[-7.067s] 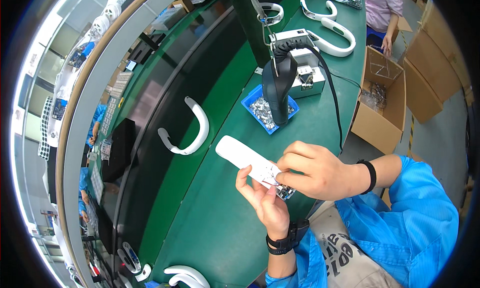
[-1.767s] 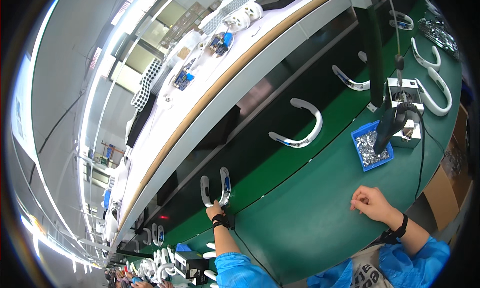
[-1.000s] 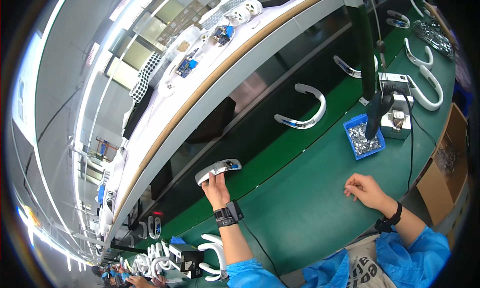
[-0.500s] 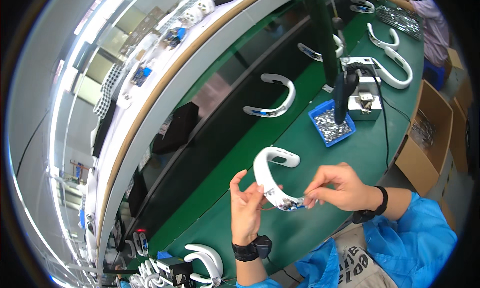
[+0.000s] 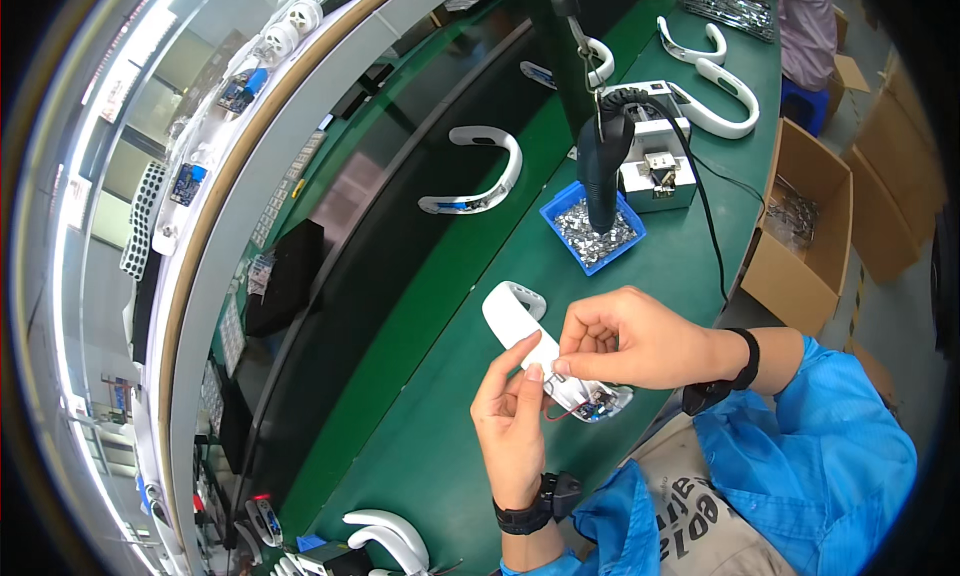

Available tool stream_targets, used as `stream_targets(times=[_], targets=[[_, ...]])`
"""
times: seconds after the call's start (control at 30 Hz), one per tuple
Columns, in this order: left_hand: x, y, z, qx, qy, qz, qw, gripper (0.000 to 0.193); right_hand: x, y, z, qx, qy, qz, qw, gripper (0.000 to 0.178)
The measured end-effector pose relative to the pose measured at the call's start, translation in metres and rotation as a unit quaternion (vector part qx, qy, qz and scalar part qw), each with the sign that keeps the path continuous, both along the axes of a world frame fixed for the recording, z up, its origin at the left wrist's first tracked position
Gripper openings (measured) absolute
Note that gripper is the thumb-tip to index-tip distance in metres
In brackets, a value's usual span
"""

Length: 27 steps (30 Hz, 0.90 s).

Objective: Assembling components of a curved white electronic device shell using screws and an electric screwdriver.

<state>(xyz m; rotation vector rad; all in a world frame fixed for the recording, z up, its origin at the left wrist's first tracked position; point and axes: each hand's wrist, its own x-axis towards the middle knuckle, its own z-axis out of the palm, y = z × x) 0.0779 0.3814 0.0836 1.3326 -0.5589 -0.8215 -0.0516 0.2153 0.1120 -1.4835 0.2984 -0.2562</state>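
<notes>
A white curved neck-fan housing (image 5: pixel 512 318) is held over the green bench, its open end toward me showing a small circuit board (image 5: pixel 600 404) and a red wire. My left hand (image 5: pixel 508 426) grips its middle from the left, thumb on the inner face and fingers around the edge. Just beside that thumb, my right hand (image 5: pixel 640 341) is closed in a pinch against the housing. Whatever lies between its fingertips is too small to make out. Beyond the hands, a dark electric screwdriver (image 5: pixel 600 166) hangs above a blue tray (image 5: pixel 618 256) of small metal parts.
A boxy grey-white device (image 5: pixel 655 196) stands beside the tray, with a black cable (image 5: pixel 707 221) trailing down. Another curved housing (image 5: pixel 512 166) lies on the dark conveyor belt (image 5: pixel 400 266). More housings (image 5: pixel 735 131) sit farther along, near another person (image 5: pixel 805 26). An open cardboard box (image 5: pixel 795 286) stands off the bench's right edge.
My right hand has moved from the circuit-board end to the housing's middle, next to my left thumb. The housing has turned and tilted. The whole view has shifted, moving the surroundings leftward and up.
</notes>
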Motion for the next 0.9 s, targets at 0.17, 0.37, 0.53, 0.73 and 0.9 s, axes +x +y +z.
stream_targets(times=[0.17, 0.37, 0.53, 0.73, 0.9], targets=[[-0.018, -0.003, -0.001, 0.024, -0.005, -0.014, 1.0, 0.036, -0.013, -0.006, -0.01, 0.029, 0.015, 0.002, 0.999, 0.022], [-0.027, -0.009, 0.002, 0.024, -0.009, 0.044, 0.999, 0.034, -0.022, -0.007, -0.001, 0.009, 0.048, 0.015, 0.999, 0.024], [-0.033, -0.01, 0.0, 0.029, -0.002, 0.037, 0.999, 0.038, -0.021, -0.011, 0.0, -0.024, 0.066, 0.022, 0.997, 0.02], [-0.037, -0.009, 0.001, 0.025, 0.016, 0.043, 0.999, 0.042, -0.022, -0.007, -0.004, -0.031, 0.048, 0.014, 0.998, 0.022], [-0.043, -0.004, 0.006, 0.024, 0.015, 0.025, 0.999, 0.049, -0.025, 0.003, -0.012, -0.092, 0.027, -0.021, 0.995, 0.027]])
